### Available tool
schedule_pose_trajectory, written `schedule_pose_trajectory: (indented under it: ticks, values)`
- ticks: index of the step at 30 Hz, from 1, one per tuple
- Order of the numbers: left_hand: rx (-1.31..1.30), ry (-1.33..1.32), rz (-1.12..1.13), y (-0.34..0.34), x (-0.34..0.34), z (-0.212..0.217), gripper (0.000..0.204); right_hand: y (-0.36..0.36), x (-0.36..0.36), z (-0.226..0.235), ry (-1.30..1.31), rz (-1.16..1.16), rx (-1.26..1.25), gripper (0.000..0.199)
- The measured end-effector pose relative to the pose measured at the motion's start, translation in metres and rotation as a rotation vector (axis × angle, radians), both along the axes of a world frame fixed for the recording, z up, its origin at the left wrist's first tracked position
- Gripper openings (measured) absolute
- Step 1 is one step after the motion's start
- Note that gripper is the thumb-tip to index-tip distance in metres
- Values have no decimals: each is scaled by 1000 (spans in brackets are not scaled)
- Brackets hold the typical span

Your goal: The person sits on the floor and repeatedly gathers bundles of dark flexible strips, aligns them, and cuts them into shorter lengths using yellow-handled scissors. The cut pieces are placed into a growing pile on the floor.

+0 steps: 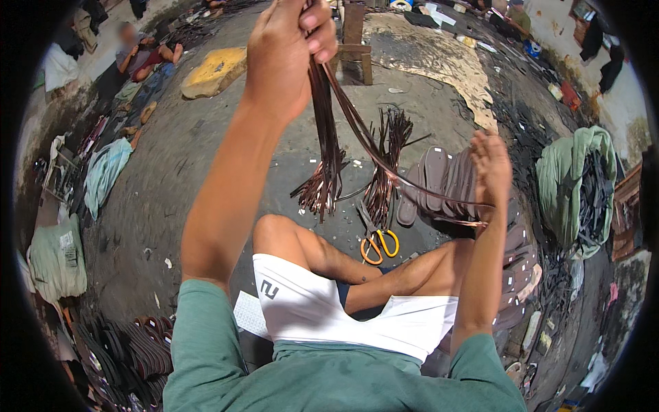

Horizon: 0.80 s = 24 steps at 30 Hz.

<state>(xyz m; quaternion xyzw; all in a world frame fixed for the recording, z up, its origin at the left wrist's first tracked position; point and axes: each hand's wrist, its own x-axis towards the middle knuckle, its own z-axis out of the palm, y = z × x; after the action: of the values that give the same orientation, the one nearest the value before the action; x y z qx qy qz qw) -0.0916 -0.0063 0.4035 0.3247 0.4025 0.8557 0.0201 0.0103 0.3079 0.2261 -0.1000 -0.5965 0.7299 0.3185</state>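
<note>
High at the top of the view, my left hand [292, 51] is closed round a bundle of long, thin dark brown strips [324, 117], which hang down from the fist. One or two of them stretch away to the right as far as my right hand [491, 168], meeting it near the wrist. That hand is raised over my knee, its fingers smeared by motion, so its grip is unclear. Below the bundle's ends, yellow-and-orange-handled scissors [371, 240] lie on the floor by my shins. A second bunch of brown strips [386, 168] is between the hanging bundle and the right hand.
Rows of brown sandal soles [436, 175] lie beside and behind my right arm. A green sack [580, 178] of dark scraps stands at the right. More stacked soles [127, 357] sit at lower left. Farther off are a yellow foam block [214, 72], a wooden stand [353, 44] and a seated person [141, 55].
</note>
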Motion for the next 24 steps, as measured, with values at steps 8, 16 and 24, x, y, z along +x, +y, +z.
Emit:
schedule_pose_trajectory:
  ticks: [8, 16, 24]
  values:
    - [-53, -40, -88, 27, 28, 14, 34, -151, 8, 80, 256, 314, 740, 83]
    - [32, 50, 159, -22, -29, 28, 27, -208, 29, 23, 36, 441, 581, 22]
    - [47, -224, 458, -73, -69, -36, 26, -173, 101, -13, -330, 552, 840, 27]
